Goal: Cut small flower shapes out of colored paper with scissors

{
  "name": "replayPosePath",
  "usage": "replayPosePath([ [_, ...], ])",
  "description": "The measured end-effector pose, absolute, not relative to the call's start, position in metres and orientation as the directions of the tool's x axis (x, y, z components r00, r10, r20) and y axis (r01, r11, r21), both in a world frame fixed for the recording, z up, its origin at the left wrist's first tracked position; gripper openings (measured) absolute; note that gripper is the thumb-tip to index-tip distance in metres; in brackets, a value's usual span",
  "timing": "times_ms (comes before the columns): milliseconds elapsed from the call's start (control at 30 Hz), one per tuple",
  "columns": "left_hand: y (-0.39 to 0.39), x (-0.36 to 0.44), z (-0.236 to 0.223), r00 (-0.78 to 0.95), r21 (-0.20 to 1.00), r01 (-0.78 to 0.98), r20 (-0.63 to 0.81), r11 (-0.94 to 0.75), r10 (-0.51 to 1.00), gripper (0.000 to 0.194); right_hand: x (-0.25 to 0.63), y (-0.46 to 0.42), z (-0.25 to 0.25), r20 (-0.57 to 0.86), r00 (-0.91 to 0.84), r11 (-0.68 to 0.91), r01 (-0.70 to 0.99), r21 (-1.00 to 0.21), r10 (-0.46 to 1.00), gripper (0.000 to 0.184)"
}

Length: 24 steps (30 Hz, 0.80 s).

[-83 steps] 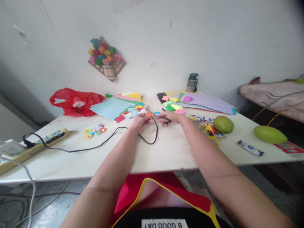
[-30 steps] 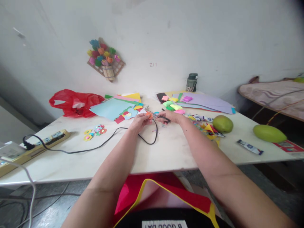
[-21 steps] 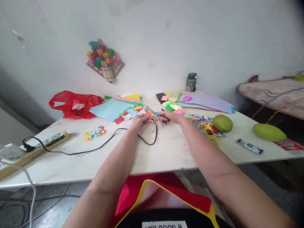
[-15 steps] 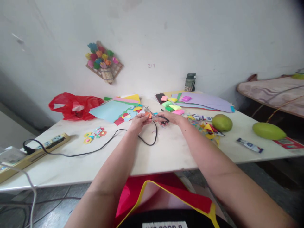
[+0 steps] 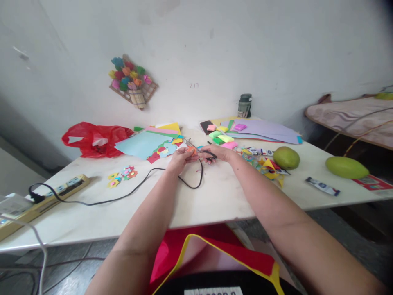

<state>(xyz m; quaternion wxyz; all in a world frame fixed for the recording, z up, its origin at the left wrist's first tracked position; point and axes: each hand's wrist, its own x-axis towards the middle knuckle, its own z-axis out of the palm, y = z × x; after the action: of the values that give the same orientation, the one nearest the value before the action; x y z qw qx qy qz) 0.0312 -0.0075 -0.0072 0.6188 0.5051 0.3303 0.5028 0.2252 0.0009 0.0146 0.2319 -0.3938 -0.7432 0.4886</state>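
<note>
The bare, uncovered left arm [image 5: 143, 223] and the bare, uncovered right arm [image 5: 276, 211] are stretched forward and angled inward, so that the hands are brought close together. The ungloved left hand [image 5: 183, 158] is turned inward, its thumb laid over the fingers in a pinch. The ungloved right hand [image 5: 218, 153] is held with its back upward and fingers curled — whether the fingertips are touching across the gap cannot be told.
</note>
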Motion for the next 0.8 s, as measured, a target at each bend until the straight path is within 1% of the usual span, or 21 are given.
replayPosePath([
  [233, -0.0089, 0.0303, -0.0054, 0.237, 0.965, -0.252, 0.134, -0.072, 0.962, 0.034, 0.2256, 0.0002, 0.0146, -0.013, -0.594, 0.247, 0.354, -0.902, 0.804, 0.019],
  [400, -0.0107, 0.0306, -0.0043, 0.248, 0.965, -0.258, 0.119, -0.053, 0.961, 0.037, 0.2258, 0.0005, 0.0148, -0.008, -0.600, 0.250, 0.346, -0.904, 0.800, 0.019],
  [567, -0.0097, 0.0297, -0.0060, 0.257, 0.963, -0.269, 0.098, -0.026, 0.961, 0.035, 0.2248, 0.0005, 0.0150, -0.015, -0.587, 0.232, 0.342, -0.911, 0.810, 0.017],
  [800, -0.0052, 0.0282, -0.0099, 0.213, 0.960, -0.276, 0.116, -0.054, 0.970, 0.033, 0.2232, -0.0042, 0.0186, -0.008, -0.565, 0.250, 0.377, -0.892, 0.825, 0.027],
])
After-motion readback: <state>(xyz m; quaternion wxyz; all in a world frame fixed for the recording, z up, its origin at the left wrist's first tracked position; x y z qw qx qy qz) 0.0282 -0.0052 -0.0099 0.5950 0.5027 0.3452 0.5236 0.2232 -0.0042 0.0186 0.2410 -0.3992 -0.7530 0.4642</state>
